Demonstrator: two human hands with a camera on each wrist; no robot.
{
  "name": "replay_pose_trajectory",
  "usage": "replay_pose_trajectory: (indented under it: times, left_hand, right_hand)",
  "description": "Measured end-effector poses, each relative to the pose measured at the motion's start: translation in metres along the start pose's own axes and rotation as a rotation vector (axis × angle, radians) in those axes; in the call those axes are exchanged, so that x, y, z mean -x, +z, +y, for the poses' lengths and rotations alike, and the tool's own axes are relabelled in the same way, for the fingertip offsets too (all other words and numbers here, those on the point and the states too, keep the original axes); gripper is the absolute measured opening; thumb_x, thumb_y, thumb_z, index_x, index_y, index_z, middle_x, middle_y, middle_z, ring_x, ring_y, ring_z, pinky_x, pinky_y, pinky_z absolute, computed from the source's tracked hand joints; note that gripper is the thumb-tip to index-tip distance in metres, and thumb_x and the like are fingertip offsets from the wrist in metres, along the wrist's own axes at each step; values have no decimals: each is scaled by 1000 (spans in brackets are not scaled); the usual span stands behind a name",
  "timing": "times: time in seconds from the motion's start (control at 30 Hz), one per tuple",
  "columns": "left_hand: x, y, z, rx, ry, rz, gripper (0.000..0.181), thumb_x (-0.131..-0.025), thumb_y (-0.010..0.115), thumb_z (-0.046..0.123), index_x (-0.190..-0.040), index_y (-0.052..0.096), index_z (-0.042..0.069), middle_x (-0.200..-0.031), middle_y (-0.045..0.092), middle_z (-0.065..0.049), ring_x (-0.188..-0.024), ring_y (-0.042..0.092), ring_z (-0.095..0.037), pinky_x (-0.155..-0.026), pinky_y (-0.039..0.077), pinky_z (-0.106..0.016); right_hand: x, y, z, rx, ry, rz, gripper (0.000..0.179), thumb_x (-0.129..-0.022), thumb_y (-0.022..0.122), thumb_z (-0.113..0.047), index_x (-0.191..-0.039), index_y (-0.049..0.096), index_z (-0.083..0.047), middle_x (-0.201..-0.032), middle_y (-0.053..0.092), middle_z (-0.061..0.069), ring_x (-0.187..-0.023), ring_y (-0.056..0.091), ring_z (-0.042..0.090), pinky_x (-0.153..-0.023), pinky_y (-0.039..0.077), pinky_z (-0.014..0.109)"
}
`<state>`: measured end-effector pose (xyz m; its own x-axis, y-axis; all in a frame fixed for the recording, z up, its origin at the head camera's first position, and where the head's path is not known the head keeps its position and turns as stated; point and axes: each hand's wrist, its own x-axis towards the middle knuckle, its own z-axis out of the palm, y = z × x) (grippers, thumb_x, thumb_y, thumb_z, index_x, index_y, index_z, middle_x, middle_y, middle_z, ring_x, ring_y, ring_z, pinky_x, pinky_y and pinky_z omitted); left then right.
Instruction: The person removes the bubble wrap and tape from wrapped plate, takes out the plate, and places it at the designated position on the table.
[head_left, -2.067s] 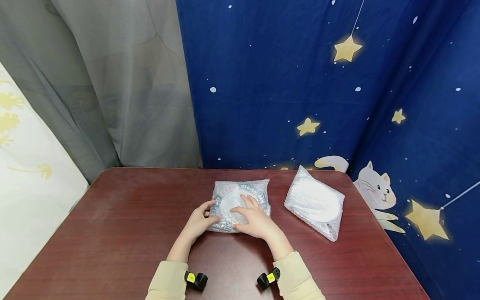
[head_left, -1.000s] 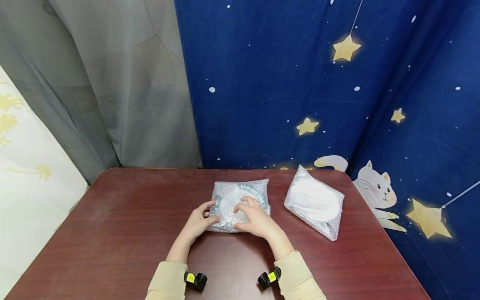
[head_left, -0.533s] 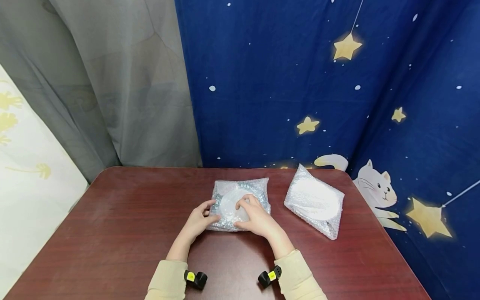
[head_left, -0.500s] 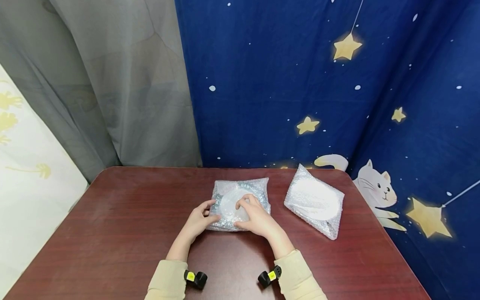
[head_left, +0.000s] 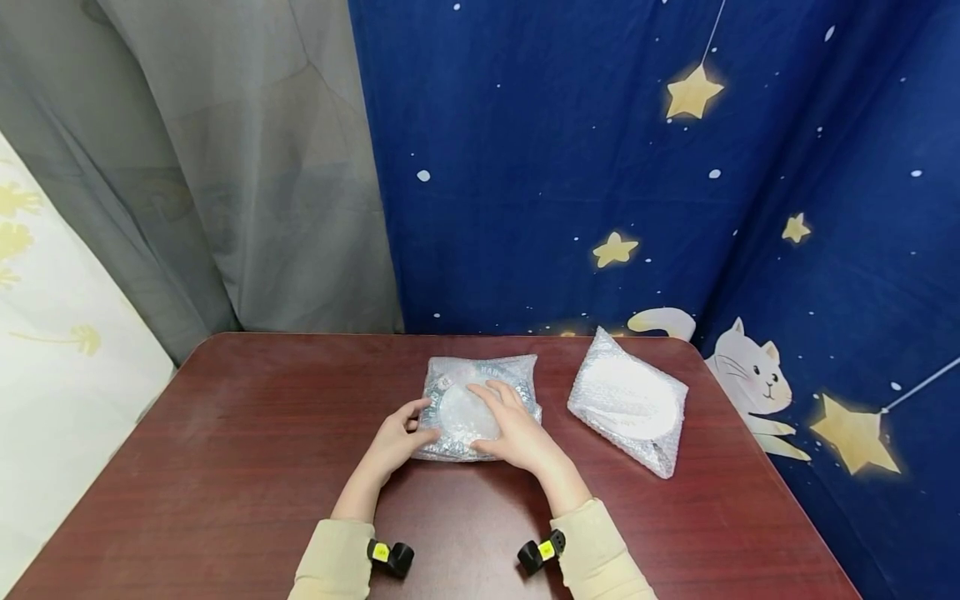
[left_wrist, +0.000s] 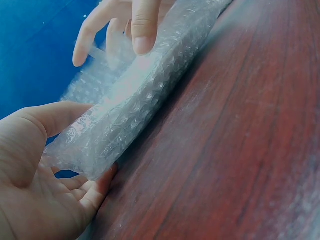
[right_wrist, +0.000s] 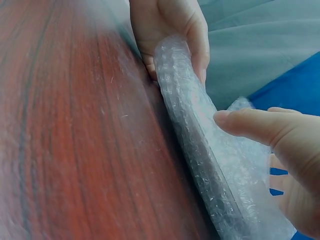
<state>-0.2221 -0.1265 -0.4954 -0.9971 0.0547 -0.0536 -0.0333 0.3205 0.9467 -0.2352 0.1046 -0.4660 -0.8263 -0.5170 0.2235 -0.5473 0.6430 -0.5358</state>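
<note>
A bubble-wrapped package (head_left: 459,414) lies flat on the table, with a pale round shape and dark lettering showing through its clear wrap. My left hand (head_left: 393,442) holds its left edge, the thumb on top and the fingers tucked beneath, as the left wrist view shows at the package's end (left_wrist: 95,155). Over the right half, my right hand (head_left: 517,429) spreads its fingers across the top. In the right wrist view its thumb (right_wrist: 235,122) touches the upper face of the wrap.
A second bubble-wrapped package (head_left: 630,400), holding a white round shape, lies turned at an angle to the right. The reddish-brown table (head_left: 247,467) ends at grey (head_left: 300,208) and blue star-patterned curtains (head_left: 525,167).
The right hand's fingers, curled inward over the package half a second ago, have straightened and spread across it. The left hand and both packages have stayed in place.
</note>
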Motion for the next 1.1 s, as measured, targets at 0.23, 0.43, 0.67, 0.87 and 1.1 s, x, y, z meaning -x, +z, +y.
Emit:
replay_pose_trajectory:
  times: [0.23, 0.43, 0.67, 0.87, 1.1]
  left_hand:
    - [0, 0, 0, 4, 4, -6, 59, -81, 75, 13, -136, 53, 9, -110, 51, -11, -91, 43, -21, -71, 40, -31]
    - [1, -1, 0, 8, 5, -11, 59, -81, 74, 11, -136, 52, 8, -104, 49, -9, -90, 41, -20, -71, 38, -31]
    - [0, -2, 0, 0, 4, -14, 60, -81, 75, 12, -137, 52, 9, -111, 51, -10, -92, 41, -21, -73, 39, -32]
    - [-1, -2, 0, 3, 1, -16, 60, -82, 74, 12, -137, 52, 9, -111, 50, -10, -93, 41, -21, -73, 38, -32]
    - [0, -1, 0, -4, -3, -17, 60, -82, 74, 14, -137, 52, 10, -114, 50, -10, -95, 41, -21, -76, 39, -33]
  right_hand:
    - [1, -3, 2, 4, 15, 13, 90, -76, 82, -28, -150, 31, -23, -149, 30, 16, -137, 26, 29, -102, 33, 54]
    - [2, -10, 4, 12, 35, 58, 88, -77, 80, -27, -150, 31, -17, -148, 32, 16, -137, 26, 31, -104, 28, 57]
    - [4, -21, 11, 7, 94, 117, 85, -83, 75, -29, -151, 26, -8, -149, 31, 18, -138, 25, 33, -109, 21, 52]
    - [5, -24, 18, -51, 157, 138, 79, -89, 68, -28, -151, 23, -5, -150, 31, 15, -137, 29, 28, -109, 26, 45]
    - [8, -26, 21, -90, 241, 157, 63, -96, 57, -31, -150, 31, -9, -133, 54, 14, -121, 51, 29, -100, 39, 47]
